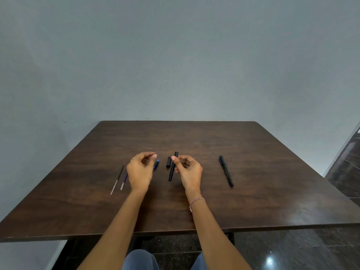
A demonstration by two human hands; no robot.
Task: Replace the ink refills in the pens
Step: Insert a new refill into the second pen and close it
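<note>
my right hand [187, 168] pinches the black pen barrel [172, 170] over the bench [253, 201]; my left hand [141, 168] hangs loosely curled, empty, refills [117, 178] beside it. a slack pinch could drop the barrel and scatter the cap [168, 162].

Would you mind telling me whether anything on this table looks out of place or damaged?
Nothing looks damaged or spilled. One pen is simply apart: the right hand holds its black barrel, a short black piece beside it.
</note>
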